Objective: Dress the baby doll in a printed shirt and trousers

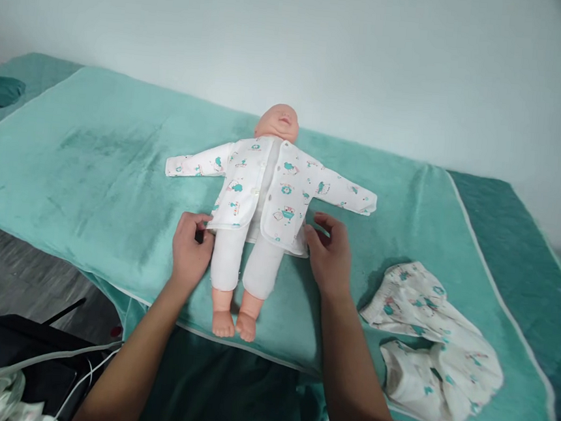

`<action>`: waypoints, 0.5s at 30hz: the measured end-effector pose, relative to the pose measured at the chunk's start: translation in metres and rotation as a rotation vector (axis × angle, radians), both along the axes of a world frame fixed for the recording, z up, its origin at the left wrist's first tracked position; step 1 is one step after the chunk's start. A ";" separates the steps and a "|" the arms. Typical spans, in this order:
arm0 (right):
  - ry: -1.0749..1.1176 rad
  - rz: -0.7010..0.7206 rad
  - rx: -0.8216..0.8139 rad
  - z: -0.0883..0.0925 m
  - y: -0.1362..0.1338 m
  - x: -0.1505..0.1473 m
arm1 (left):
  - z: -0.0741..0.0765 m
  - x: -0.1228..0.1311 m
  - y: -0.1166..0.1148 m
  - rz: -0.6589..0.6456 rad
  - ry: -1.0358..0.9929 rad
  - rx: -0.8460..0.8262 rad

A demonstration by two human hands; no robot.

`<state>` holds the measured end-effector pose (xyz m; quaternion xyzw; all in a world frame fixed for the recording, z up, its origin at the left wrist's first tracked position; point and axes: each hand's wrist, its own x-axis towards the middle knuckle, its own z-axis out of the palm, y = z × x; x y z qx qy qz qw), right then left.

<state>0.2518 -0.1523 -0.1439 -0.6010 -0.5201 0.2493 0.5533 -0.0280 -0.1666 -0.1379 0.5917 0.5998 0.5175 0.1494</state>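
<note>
Nearest me on the right, spare printed garments (436, 342) lie crumpled on the teal towel (92, 168). Further in, my left hand (191, 250) curls at the hem of the jacket (281, 197) beside the doll (263, 268)'s hip; whether it pinches cloth I cannot tell. My right hand (330, 259) lies loose, fingertips against the opposite hem, gripping nothing. I judge the doll light and stiff-limbed, the jacket thin and floppy, best taken at its hem edges. It lies face-up mid-towel, arms spread.

Printed pants (433, 345) rt; blk bag (13, 344), cables (85, 364)
</note>
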 end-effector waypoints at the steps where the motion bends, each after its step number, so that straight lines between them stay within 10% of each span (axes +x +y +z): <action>1: -0.028 0.037 0.000 -0.001 0.000 0.000 | 0.000 0.000 0.000 0.000 -0.006 -0.002; 9: 0.039 0.032 -0.097 -0.001 0.003 -0.003 | 0.001 -0.005 0.001 -0.030 -0.313 -0.047; 15: 0.419 0.182 -0.241 0.013 0.033 -0.002 | 0.020 0.006 0.052 -0.203 -0.680 -0.303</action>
